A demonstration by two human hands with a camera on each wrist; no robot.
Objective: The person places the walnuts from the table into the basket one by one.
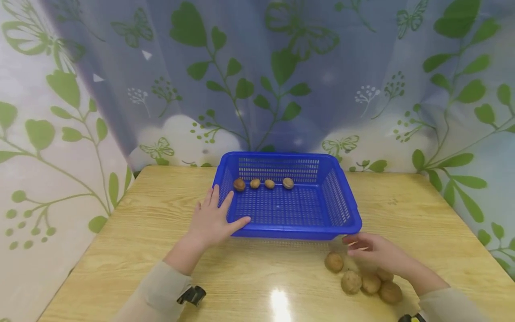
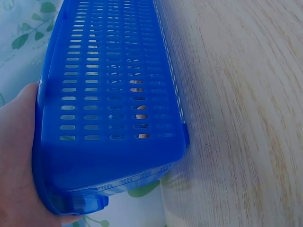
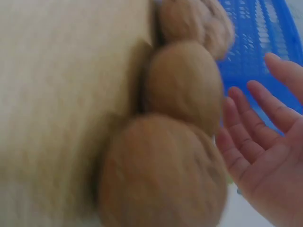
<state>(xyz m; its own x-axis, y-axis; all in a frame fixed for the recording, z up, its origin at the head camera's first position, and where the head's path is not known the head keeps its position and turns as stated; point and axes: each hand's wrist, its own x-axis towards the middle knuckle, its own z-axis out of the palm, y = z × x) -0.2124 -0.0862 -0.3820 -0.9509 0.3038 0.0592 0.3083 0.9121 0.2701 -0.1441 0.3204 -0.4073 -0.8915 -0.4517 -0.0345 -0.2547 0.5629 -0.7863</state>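
A blue plastic basket (image 1: pixel 281 229) with slotted walls stands on the table. Inside it, several walnuts (image 1: pixel 288 183) form a row near the back wall. My left hand (image 1: pixel 212 223) rests on the basket's front left corner, fingers spread along the left rim and thumb reaching over the front one. In the left wrist view that hand (image 2: pixel 16 161) lies against the rim. Just outside the front right corner, my right hand (image 1: pixel 378 251) hovers by a cluster of walnuts (image 1: pixel 351 281) on the table. Its fingers (image 3: pixel 262 109) are loosely bent and the palm is bare.
The light wooden table (image 1: pixel 153 214) bears the basket and the loose walnuts. A printed curtain (image 1: pixel 257 89) with leaves and butterflies hangs close behind the basket and along both sides.
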